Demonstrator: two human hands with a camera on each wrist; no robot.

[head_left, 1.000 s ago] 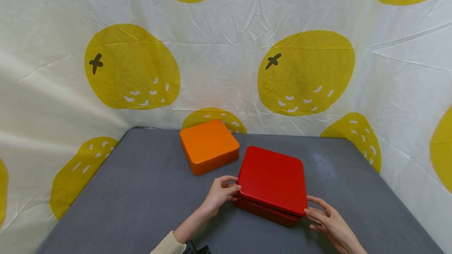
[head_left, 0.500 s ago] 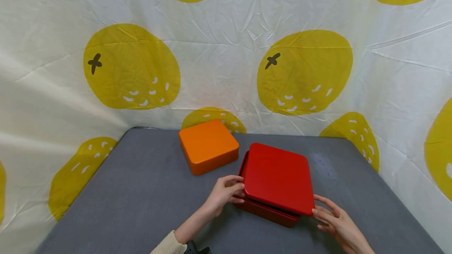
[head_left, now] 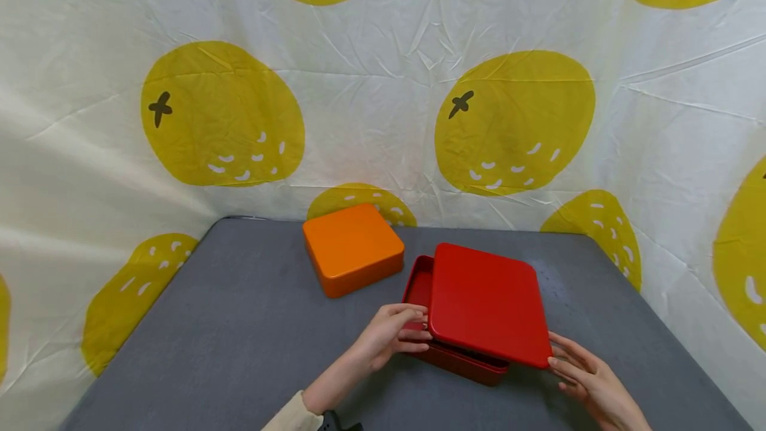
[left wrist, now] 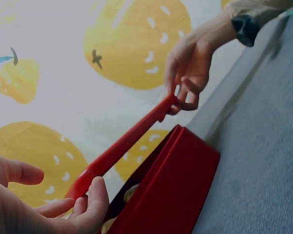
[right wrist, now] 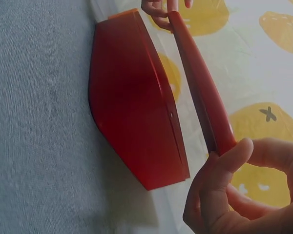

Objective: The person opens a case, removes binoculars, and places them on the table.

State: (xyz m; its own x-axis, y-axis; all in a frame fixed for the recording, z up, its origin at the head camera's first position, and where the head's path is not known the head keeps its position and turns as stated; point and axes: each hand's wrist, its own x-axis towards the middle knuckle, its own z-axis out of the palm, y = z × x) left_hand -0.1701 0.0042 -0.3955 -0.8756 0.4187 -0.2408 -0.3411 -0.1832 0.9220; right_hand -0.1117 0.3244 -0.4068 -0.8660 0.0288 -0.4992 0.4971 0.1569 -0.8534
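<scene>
A square red lid (head_left: pixel 487 304) is tilted and shifted to the right over its red box (head_left: pixel 457 360), leaving the box's left side uncovered. My left hand (head_left: pixel 389 338) holds the lid's left edge, its lower fingers over the box. At the near right corner, my right hand (head_left: pixel 589 381) pinches the lid between thumb and fingers. The right wrist view shows a gap between the lid (right wrist: pixel 207 92) and the box wall (right wrist: pixel 132 92). Inside the box, small pale gold things (left wrist: pixel 130 193) show partly in the left wrist view; the rest is hidden.
An orange box (head_left: pixel 353 245), lid on, stands behind and left of the red one. Both sit on a grey table (head_left: pixel 239 338). A white cloth (head_left: pixel 371 118) printed with big yellow fruit hangs along the back and sides.
The lid has come up off the red box and slid right, both hands moving right with it. The box's left interior has come into view. The orange box has stayed put.
</scene>
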